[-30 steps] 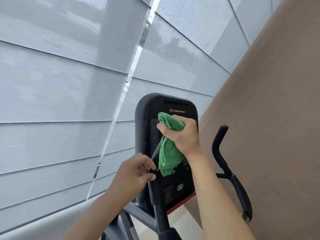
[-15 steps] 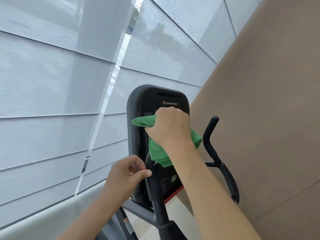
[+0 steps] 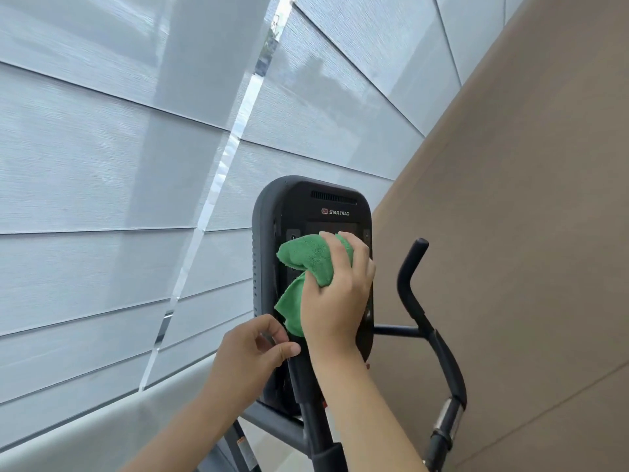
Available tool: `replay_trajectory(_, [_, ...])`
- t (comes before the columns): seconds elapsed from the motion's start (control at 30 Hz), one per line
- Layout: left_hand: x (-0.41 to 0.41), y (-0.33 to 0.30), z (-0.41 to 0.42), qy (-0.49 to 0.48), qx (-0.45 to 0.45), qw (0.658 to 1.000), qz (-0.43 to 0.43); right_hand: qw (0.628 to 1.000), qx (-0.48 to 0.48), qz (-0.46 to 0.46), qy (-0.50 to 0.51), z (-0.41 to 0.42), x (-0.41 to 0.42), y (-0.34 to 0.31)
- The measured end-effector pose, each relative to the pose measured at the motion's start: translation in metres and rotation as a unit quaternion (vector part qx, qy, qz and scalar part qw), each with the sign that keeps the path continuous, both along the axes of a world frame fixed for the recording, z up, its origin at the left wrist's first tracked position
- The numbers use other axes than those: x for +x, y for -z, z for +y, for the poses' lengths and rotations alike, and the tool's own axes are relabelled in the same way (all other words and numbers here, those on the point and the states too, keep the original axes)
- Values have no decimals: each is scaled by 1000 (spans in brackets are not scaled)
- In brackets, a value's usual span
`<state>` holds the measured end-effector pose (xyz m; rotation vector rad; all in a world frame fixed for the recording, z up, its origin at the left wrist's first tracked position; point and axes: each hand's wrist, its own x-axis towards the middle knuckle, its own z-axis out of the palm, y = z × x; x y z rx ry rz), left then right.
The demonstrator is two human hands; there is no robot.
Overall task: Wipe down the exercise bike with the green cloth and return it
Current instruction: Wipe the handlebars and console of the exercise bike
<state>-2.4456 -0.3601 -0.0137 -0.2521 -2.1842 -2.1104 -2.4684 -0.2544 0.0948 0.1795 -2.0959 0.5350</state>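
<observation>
The exercise bike's black console point(image 3: 335, 204) stands upright in the middle of the view, with a logo near its top. My right hand point(image 3: 335, 298) presses a bunched green cloth point(image 3: 306, 260) flat against the console's screen; part of the cloth hangs down below my thumb. My left hand point(image 3: 252, 356) grips the top of the left black handlebar point(image 3: 303, 379) just below the cloth. The screen's lower half is hidden behind my right hand and forearm.
The right handlebar point(image 3: 413, 284) curves up beside the console, close to a tan wall point(image 3: 510, 233). Grey window blinds point(image 3: 102, 165) fill the left side behind the bike. A pale sill point(image 3: 102, 434) runs along the bottom left.
My right hand has swept the cloth across the console screen, from left to centre and then rightward and down. My left hand has kept its grip on the handlebar.
</observation>
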Motion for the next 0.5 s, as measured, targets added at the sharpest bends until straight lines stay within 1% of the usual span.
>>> replay_trajectory(0.07, [0,0,0,6,1,1000,4,992,111,-31,51,3,1,-9])
replay_trajectory(0.13, [-1,1,0,13,6,1000,7,971,216,-62,87,9,-4,-23])
replay_trajectory(0.2, [0,2,0,15,4,1000,11,949,285,-107,81,13,-10,-43])
replay_trajectory(0.27, [1,4,0,14,0,1000,12,931,324,-158,58,14,-19,-59])
replay_trajectory(0.33, [3,5,0,9,1,1000,12,926,315,-207,36,15,-28,-73])
replay_trajectory(0.4, [7,6,1,6,0,1000,13,930,276,-244,10,18,-33,-81])
replay_trajectory(0.43, [9,6,2,3,-2,1000,14,935,255,-247,0,18,-34,-81])
replay_trajectory(0.5, [14,7,2,-1,-7,1000,17,960,175,-218,-15,16,-30,-75])
